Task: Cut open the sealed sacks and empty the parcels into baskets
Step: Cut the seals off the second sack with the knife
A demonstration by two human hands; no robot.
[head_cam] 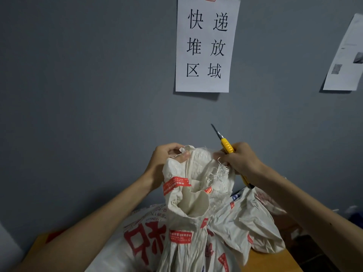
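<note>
Woven sack mouth cut open, my left hand gripping it, right hand gripping utility knife; parcels not emptied yet.

Both hands are gripping the white sack mouth: left hand, right hand. The right is also holding a yellow knife, blade pointing up.

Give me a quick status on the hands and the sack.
Left hand grips the top of the sack. Right hand holds the knife, blade up. Sack top frayed, neck bunched under red tape. No basket in view.
</note>
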